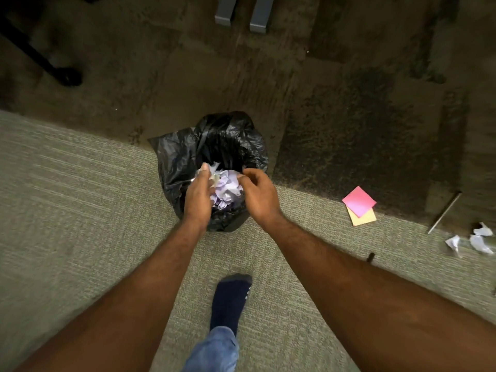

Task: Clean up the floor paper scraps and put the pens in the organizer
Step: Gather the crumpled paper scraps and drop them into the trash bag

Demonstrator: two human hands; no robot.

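The light is dim and warm, with the far floor (188,76) in heavy shadow and faint glare on the black bag (174,157). Motion blur smears the near carpet (80,189) and the paper scraps (480,241), and straight lines bow toward the corners.

Centre: black plastic bin bag (214,146) holds crumpled white paper wad (228,189). To its right, pink square sticky note (359,201) lies atop yellow sticky note (366,218); torn white paper scraps (480,240) farther right.

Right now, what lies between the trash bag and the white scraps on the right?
In the head view: a pink sticky note overlapping a yellow sticky note, then a thin grey stick, maybe a pen, plus a small dark item.
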